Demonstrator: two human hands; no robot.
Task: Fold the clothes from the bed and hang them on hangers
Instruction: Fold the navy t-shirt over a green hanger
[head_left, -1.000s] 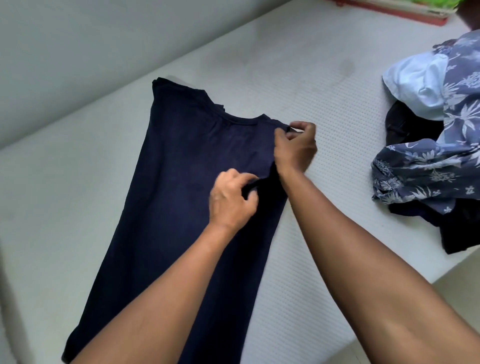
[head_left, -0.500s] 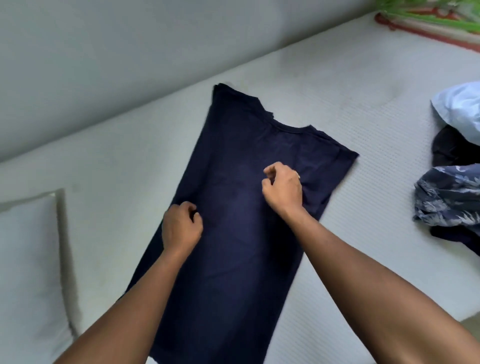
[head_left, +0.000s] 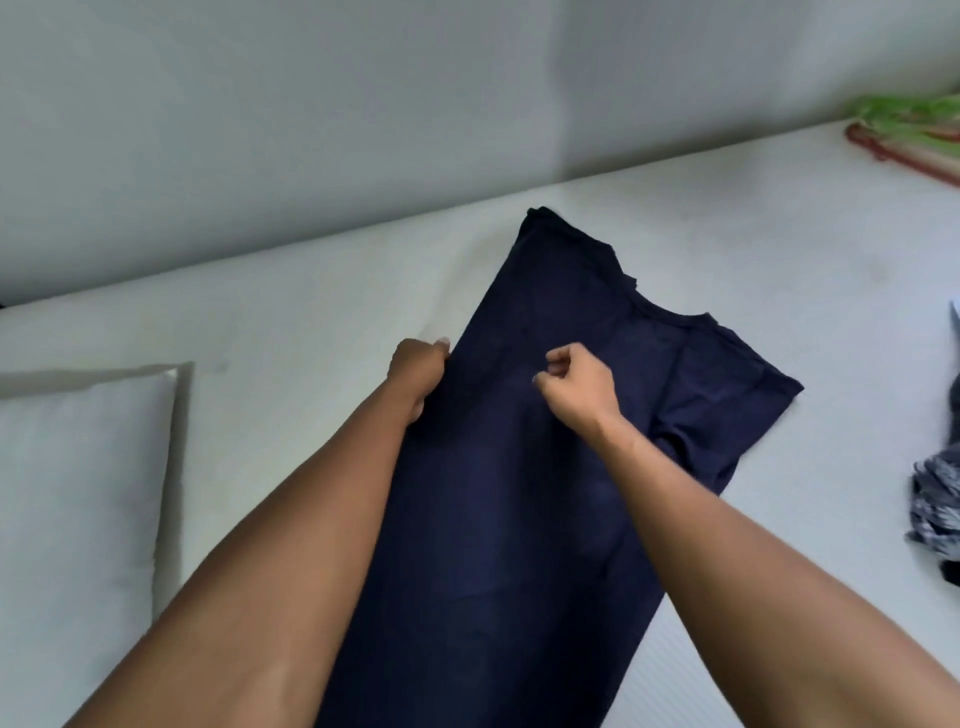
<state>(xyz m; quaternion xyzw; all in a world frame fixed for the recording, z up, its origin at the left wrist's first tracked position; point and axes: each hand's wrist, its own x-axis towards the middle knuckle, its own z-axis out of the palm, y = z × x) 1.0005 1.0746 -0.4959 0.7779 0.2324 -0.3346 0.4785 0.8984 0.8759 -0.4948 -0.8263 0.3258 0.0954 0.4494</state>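
A navy T-shirt (head_left: 519, 519) lies flat on the white bed (head_left: 291, 317), neck toward the wall, with its right sleeve spread out and its left side folded in. My left hand (head_left: 418, 374) is at the shirt's left edge, its fingers curled round the fabric there. Over the shirt's chest, just below the collar, my right hand (head_left: 576, 382) is curled into a loose fist, and no fabric shows between its fingers.
A white pillow (head_left: 67, 493) lies at the left. A pile of patterned and dark clothes (head_left: 935, 504) sits at the right edge. Green and red hangers (head_left: 909, 135) lie at the far right, against the grey wall.
Both hands let go of the right sleeve area and moved left across the shirt. My left hand has reached the left edge. The view swung left, so the pile slid nearly out of frame.
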